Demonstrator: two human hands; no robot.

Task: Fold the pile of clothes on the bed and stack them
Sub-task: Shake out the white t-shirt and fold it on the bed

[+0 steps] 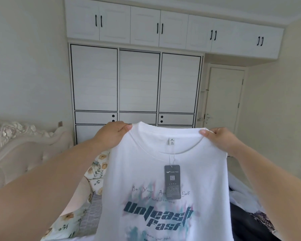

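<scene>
A white T-shirt point(146, 180) hangs upright in the air in front of the person, front side toward the camera, held up above the bed by its 2 shoulders. The print on the chest reads "Be Your … Self" and "Youthful campus" in thin letters, then "Unleash Fast" in heavy teal lettering over pink and teal smudges, with "Create your path" in small script below. A white neck label point(172, 141) inside the collar reads "2XL". A grey hang tag point(172, 182) dangles from the collar on a thin string and covers part of the top line of print; it shows "Fast Fish" and a small square code, and the finer text is too small to read.

The left hand point(111, 134) pinches the shirt's left shoulder seam, thumb on the near side and fingers curled over the cloth. The right hand point(221, 139) pinches the other shoulder the same way.

Below, floral bedding point(71, 218) lies at the left, and a heap of dark and pale clothes point(247, 211) lies at the right. A pale tufted headboard point(21, 150) stands at the left. Behind is a white wardrobe point(137, 80) with black handles, and a closed door point(224, 100) at its right.
</scene>
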